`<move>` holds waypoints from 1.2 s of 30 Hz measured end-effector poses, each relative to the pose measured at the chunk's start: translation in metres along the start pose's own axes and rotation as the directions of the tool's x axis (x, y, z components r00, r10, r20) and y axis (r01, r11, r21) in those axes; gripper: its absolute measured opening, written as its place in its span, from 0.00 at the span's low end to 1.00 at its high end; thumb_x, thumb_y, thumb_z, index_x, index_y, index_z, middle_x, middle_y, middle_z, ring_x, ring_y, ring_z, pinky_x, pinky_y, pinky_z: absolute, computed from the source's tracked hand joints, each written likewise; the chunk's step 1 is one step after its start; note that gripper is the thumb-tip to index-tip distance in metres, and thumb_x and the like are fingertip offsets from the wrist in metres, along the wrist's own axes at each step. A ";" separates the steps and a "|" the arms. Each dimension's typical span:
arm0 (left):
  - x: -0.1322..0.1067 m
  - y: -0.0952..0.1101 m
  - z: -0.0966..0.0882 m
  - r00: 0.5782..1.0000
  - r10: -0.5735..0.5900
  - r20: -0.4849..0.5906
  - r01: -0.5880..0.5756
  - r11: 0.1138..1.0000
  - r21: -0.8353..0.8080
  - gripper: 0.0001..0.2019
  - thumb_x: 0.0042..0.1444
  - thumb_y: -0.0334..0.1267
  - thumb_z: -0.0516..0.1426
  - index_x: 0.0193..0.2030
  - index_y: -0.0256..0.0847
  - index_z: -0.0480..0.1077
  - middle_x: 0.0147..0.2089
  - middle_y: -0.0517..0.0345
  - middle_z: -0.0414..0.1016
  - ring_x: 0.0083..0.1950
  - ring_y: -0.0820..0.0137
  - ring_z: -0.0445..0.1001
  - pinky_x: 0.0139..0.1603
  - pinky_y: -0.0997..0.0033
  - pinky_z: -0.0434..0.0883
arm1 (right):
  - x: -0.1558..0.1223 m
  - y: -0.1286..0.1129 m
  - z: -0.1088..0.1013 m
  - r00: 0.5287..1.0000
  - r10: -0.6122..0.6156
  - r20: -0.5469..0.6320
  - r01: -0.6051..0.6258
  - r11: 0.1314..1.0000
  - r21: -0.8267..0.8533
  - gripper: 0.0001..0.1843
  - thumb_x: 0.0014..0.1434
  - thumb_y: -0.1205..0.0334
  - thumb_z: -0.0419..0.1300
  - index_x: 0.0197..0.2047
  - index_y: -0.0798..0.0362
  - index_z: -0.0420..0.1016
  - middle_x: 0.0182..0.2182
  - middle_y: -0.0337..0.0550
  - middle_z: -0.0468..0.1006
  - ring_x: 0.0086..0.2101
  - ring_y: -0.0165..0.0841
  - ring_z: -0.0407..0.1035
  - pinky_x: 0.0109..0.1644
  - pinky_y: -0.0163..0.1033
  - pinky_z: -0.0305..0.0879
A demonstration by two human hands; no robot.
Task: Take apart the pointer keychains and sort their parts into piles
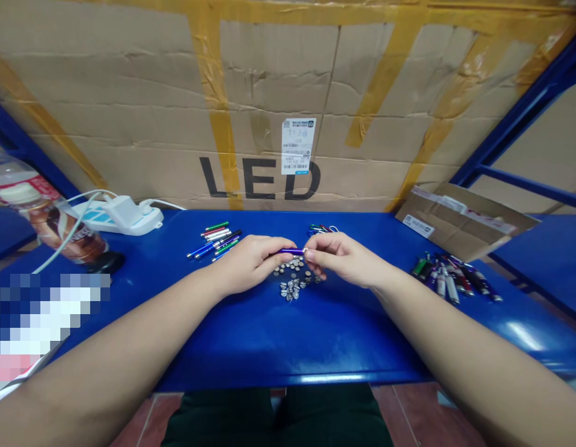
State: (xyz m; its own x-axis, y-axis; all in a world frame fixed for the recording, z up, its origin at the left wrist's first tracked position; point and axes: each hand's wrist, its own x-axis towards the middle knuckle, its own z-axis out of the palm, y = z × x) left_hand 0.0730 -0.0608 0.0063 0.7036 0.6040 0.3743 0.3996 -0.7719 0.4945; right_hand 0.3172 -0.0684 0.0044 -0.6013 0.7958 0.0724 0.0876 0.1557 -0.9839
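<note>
- Head view: we see our left hand (251, 264) and right hand (346, 257) meeting over a blue steel workbench (288, 335), with a slim purple metal tube (292, 251) held between them, just above a loose heap of silver button cells (295, 279).
- Our left fingers close narrowly around one end of the tube. Our right thumb and forefinger pinch the silver-tipped end, leaving almost no gap.
- Risk: the tube is thin and smooth, so a slackened pinch or a sweaty fingertip could let it drop into the heap and scatter it.
- Risk: our right fingers hang very close to the button cells, so a low curl or a careless knuckle could push some apart, and they could roll across the glossy top.
- Risk: the colored pens (216, 242) lie just beyond our left hand, and the metal clips (321, 230) lie just beyond our right. A wide elbow or a quick reach could mix them up.
- Risk: the jumbled pile of small flashlights (453, 276) sits near the bench's right side, so a sleeve could send one rolling off.
- Risk: the plastic drink bottle (46, 217) lies tilted near the white power strip (115, 216), so a knock could tip it.
</note>
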 end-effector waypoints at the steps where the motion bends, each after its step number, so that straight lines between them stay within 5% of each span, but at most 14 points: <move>1: 0.000 -0.001 -0.001 1.000 0.005 0.014 -0.005 1.000 -0.008 0.15 0.73 0.43 0.52 0.56 0.43 0.76 0.49 0.54 0.84 0.48 0.65 0.81 0.50 0.68 0.73 | 0.000 0.000 0.000 1.000 -0.003 0.002 0.003 1.000 -0.016 0.22 0.60 0.44 0.70 0.33 0.55 0.73 0.25 0.36 0.73 0.24 0.25 0.66 0.29 0.33 0.64; 17: -0.002 0.003 -0.004 0.984 -0.116 0.137 0.144 0.966 -0.215 0.16 0.71 0.47 0.52 0.49 0.41 0.77 0.45 0.55 0.83 0.43 0.65 0.78 0.46 0.68 0.70 | -0.004 -0.003 0.003 0.993 -0.115 0.035 0.120 0.963 -0.241 0.17 0.66 0.48 0.64 0.34 0.54 0.74 0.25 0.37 0.71 0.26 0.28 0.64 0.31 0.35 0.63; 20: -0.001 0.004 -0.002 0.974 -0.185 0.127 0.214 0.939 -0.268 0.18 0.70 0.50 0.52 0.41 0.40 0.77 0.38 0.56 0.81 0.38 0.67 0.75 0.43 0.69 0.69 | -0.004 -0.004 0.002 0.971 -0.239 0.027 0.225 0.862 -0.454 0.14 0.68 0.54 0.61 0.34 0.53 0.74 0.27 0.38 0.73 0.28 0.30 0.66 0.34 0.37 0.64; 23: 0.001 0.007 -0.002 0.944 -0.285 0.164 0.323 0.896 -0.304 0.21 0.69 0.54 0.51 0.36 0.39 0.75 0.27 0.61 0.71 0.29 0.71 0.67 0.33 0.71 0.65 | -0.004 -0.006 -0.002 0.926 -0.365 0.094 0.333 0.673 -0.660 0.11 0.71 0.59 0.59 0.35 0.52 0.75 0.29 0.41 0.77 0.31 0.32 0.69 0.39 0.39 0.65; 31: 0.002 -0.001 0.000 0.841 -0.397 0.368 0.535 0.713 -0.453 0.28 0.64 0.66 0.53 0.31 0.40 0.69 0.17 0.66 0.60 0.19 0.73 0.60 0.24 0.71 0.59 | 0.003 0.000 -0.004 0.831 -0.448 0.330 0.493 0.317 -0.810 0.16 0.76 0.60 0.50 0.38 0.52 0.75 0.33 0.48 0.76 0.36 0.37 0.69 0.42 0.42 0.66; 33: 0.000 -0.005 0.002 0.835 -0.433 0.338 0.546 0.722 -0.425 0.28 0.65 0.65 0.52 0.34 0.40 0.71 0.18 0.66 0.60 0.19 0.73 0.61 0.23 0.71 0.59 | 0.005 0.003 -0.003 0.832 -0.449 0.325 0.487 0.314 -0.815 0.16 0.76 0.60 0.50 0.38 0.52 0.74 0.33 0.48 0.76 0.36 0.37 0.69 0.43 0.43 0.66; 36: -0.001 -0.009 0.003 0.906 -0.403 0.128 0.420 0.832 -0.362 0.21 0.63 0.58 0.60 0.47 0.41 0.74 0.29 0.60 0.74 0.28 0.69 0.71 0.30 0.70 0.67 | 0.008 0.008 -0.005 0.862 -0.455 0.223 0.430 0.425 -0.796 0.12 0.74 0.61 0.54 0.38 0.52 0.74 0.33 0.45 0.77 0.35 0.36 0.69 0.42 0.41 0.66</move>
State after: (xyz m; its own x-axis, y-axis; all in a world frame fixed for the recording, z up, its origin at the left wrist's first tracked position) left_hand 0.0705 -0.0557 -0.0011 0.5519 0.8329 0.0400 0.4154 -0.3162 0.8529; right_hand 0.3169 -0.0583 -0.0020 -0.7356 0.4848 0.4732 0.4112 0.8746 -0.2569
